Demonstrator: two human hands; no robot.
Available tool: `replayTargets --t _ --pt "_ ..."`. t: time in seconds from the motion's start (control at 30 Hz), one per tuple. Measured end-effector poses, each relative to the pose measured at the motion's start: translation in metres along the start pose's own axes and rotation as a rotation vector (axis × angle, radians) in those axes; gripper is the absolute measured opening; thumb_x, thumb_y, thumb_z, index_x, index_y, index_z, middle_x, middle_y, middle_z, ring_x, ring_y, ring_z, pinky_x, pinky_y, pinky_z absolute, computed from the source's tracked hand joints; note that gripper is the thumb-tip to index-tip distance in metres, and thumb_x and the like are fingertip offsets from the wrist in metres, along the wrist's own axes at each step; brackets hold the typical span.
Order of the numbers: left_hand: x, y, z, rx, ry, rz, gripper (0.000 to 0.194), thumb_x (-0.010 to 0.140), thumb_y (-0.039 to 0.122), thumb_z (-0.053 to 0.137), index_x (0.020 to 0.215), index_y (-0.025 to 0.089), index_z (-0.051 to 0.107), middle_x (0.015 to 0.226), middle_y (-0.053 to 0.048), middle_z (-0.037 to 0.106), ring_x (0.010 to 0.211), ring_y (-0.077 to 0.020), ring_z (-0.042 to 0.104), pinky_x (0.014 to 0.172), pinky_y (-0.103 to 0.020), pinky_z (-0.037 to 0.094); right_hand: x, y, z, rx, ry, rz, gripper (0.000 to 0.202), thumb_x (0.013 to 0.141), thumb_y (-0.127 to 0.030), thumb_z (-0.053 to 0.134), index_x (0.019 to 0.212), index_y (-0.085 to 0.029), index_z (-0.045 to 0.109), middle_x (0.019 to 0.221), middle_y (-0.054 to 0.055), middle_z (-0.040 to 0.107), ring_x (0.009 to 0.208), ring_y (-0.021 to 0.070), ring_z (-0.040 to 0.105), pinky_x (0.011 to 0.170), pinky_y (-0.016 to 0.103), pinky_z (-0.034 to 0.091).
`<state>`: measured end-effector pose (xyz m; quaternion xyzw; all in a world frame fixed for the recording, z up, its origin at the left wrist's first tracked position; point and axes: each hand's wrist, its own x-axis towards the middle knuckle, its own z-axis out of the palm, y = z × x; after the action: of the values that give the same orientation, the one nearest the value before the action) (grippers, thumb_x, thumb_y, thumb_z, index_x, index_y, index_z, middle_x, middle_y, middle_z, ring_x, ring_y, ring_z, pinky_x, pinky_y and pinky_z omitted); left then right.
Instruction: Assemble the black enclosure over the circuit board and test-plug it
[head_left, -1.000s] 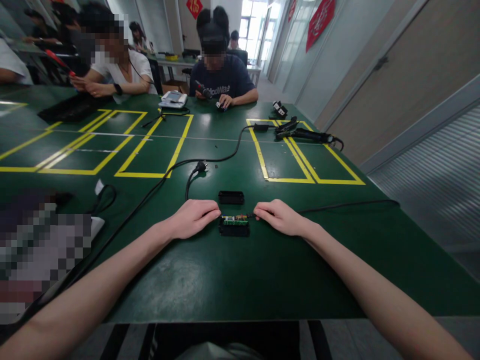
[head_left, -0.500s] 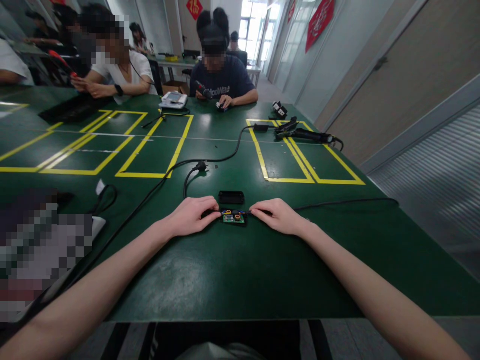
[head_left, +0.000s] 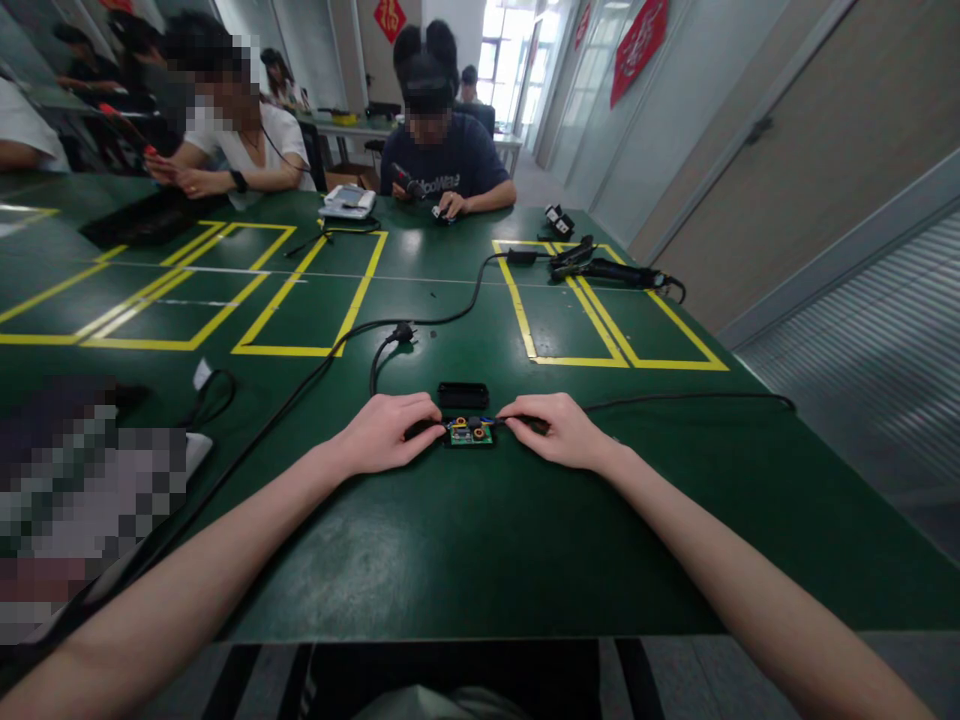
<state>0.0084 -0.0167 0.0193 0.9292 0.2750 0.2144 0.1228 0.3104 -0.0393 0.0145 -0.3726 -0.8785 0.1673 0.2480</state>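
Between my hands a small green circuit board (head_left: 463, 436) with copper coils lies in a black plastic case half on the table. Just behind it sits the other half, an open black case shell (head_left: 463, 396). My left hand (head_left: 394, 430) pinches the black cable at the board's left end, its fingertips against the case. My right hand (head_left: 551, 428) pinches the black power cable (head_left: 675, 401) at the board's right end, where blue and yellow wires enter. The cable on the left leads back toward a black plug (head_left: 403, 332).
A long black cable (head_left: 349, 330) crosses the green table (head_left: 480, 540), which has yellow tape outlines. Black tools (head_left: 615, 270) lie at the back right. Across the table a person (head_left: 442, 150) holds a tool; another person (head_left: 240, 150) sits at the left. A blurred-out item (head_left: 90, 500) lies front left.
The circuit board and its case have shifted slightly to the right and sit straighter. My hands keep their pinches, with only small movements.
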Motion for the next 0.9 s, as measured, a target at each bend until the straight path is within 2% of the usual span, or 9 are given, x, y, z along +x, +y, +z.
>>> replayTargets --t 0.33,0.47,0.6,0.73,0.9 --pt "0.0 -0.003 0.004 0.003 0.019 -0.001 0.026 0.101 0.034 0.052 0.088 0.018 0.067 0.077 -0.003 0.066 0.07 -0.0153 0.061 0.066 -0.026 0.046 0.002 -0.004 0.001 -0.008 -0.061 0.028 0.022 0.098 -0.028 0.054 0.093 -0.019 0.074 0.084 0.005 0.072 0.068 0.0165 0.064 0.065 0.028 0.045" --pt "0.001 -0.002 0.004 -0.017 0.031 0.011 0.031 0.103 0.033 0.047 0.085 0.017 0.066 0.078 -0.003 0.065 0.071 -0.0153 0.061 0.067 -0.026 0.046 0.004 -0.003 0.005 -0.004 -0.05 0.068 0.036 0.104 -0.034 0.049 0.077 -0.019 0.068 0.077 0.005 0.066 0.067 0.0164 0.061 0.065 0.029 0.042" --pt "0.002 -0.003 0.005 0.006 0.039 0.003 0.037 0.105 0.031 0.041 0.079 0.018 0.064 0.075 -0.003 0.063 0.072 -0.0154 0.06 0.067 -0.026 0.045 0.005 -0.002 0.009 0.03 -0.011 0.117 0.042 0.104 -0.037 0.048 0.07 -0.019 0.065 0.07 0.002 0.06 0.064 0.0148 0.056 0.062 0.028 0.038" --pt "0.002 -0.003 0.007 -0.016 0.055 -0.042 0.029 0.102 0.03 0.049 0.08 0.018 0.063 0.076 -0.002 0.063 0.069 -0.0141 0.059 0.064 -0.025 0.044 0.006 -0.001 0.012 0.077 0.035 0.14 0.037 0.1 -0.038 0.055 0.071 -0.019 0.068 0.066 0.001 0.06 0.06 0.0132 0.052 0.064 0.028 0.038" --pt "0.002 -0.002 0.01 -0.077 0.084 -0.119 0.018 0.099 0.031 0.054 0.092 0.019 0.066 0.078 0.001 0.063 0.068 -0.0134 0.058 0.063 -0.024 0.044 0.009 -0.003 0.014 0.172 0.038 0.239 0.024 0.092 -0.034 0.063 0.078 -0.018 0.073 0.061 -0.001 0.06 0.055 0.0115 0.048 0.057 0.026 0.037"
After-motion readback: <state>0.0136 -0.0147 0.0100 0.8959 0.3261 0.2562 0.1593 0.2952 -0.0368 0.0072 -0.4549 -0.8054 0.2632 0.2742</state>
